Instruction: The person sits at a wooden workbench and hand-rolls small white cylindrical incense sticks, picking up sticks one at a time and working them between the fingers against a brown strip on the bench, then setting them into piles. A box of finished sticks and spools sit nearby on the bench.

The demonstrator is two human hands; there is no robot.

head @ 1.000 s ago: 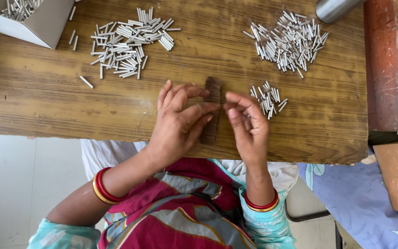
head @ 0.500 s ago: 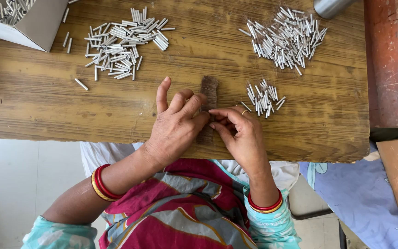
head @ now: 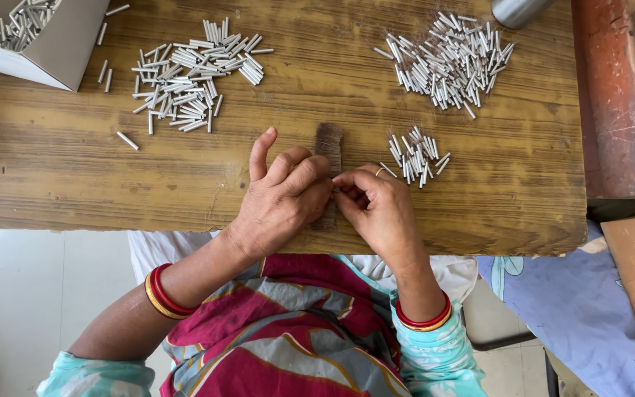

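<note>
While fingertips meet, left hand [head: 277, 202] grip and right hand [head: 380, 209] grip pinching together over brown bristle bundle [head: 328, 143]

Red bangles [head: 162, 294], turquoise sleeves [head: 435, 360]

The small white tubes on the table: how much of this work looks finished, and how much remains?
How many are finished cannot be told. Three loose heaps lie on the wooden table: a left pile, a right pile and a small pile beside the right hand. More tubes fill the cardboard box. In hand: the left hand and right hand meet fingertip to fingertip over a dark brown strip.
</note>
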